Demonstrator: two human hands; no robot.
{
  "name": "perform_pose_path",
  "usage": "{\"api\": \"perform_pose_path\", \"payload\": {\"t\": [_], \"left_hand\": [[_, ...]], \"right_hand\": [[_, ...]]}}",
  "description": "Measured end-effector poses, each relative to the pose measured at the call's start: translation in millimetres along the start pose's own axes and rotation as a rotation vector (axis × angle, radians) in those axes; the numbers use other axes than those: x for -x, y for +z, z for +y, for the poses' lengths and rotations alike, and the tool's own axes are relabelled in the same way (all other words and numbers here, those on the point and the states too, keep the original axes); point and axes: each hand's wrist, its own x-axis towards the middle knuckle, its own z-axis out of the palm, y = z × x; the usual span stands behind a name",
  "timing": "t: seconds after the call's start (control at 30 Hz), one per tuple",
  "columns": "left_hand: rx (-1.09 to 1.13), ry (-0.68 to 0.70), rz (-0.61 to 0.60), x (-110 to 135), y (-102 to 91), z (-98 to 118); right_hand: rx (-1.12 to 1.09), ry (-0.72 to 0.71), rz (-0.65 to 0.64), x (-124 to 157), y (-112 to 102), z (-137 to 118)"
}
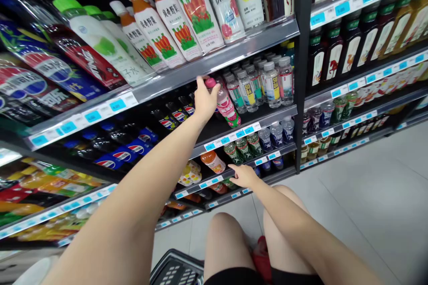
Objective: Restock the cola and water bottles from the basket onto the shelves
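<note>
My left hand (204,100) reaches to the middle shelf, its fingers closed around the top of a pink bottle (228,106) with a pink cap. The bottle leans at the shelf's front, beside clear soda water bottles (248,91). Dark cola bottles (177,113) lie to the left of that hand. Lower down, my right hand (244,176) is at the front edge of the shelf below, fingers apart and nothing in them. An orange drink bottle (213,162) and green-labelled bottles (243,148) stand close to its fingertips.
Above runs a shelf edge (214,63) with carrot-label juice bottles (182,24). A black shopping basket (177,267) sits on the tiled floor (351,191) by my knees. More shelves of dark bottles (361,44) extend to the right.
</note>
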Motion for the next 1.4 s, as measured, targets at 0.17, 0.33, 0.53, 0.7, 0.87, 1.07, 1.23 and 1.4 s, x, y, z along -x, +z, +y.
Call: {"api": "perform_pose_path", "payload": {"t": [0.17, 0.33, 0.53, 0.7, 0.87, 1.07, 1.23, 1.4], "left_hand": [[-0.228, 0.097, -0.058, -7, -5.9, 1], [-0.423, 0.207, -0.263, -25, -19.0, -5], [-0.449, 0.222, -0.366, -36, -15.0, 1], [-0.274, 0.094, -0.308, -46, -1.7, 8], [-0.348, 0.067, -0.322, -56, 1.2, 6], [-0.676, 0.12, -0.383, -61, 5.7, -3], [-0.695, 0.175, -0.38, -64, 9.5, -14], [-0.689, 0.193, -0.385, -68, 12.7, -18]], "right_hand": [[0.023, 0.039, -0.003, 2, -3, 6], [0.035, 0.055, -0.031, 7, -6, 8], [0.022, 0.051, -0.049, 9, -10, 7], [0.018, 0.06, -0.049, 6, -10, 10], [0.018, 0.061, -0.06, 7, -11, 11], [0.041, 0.067, -0.098, 9, -12, 9], [0.067, 0.078, -0.123, 10, -17, 14], [0.084, 0.107, -0.134, 11, -22, 22]]}}
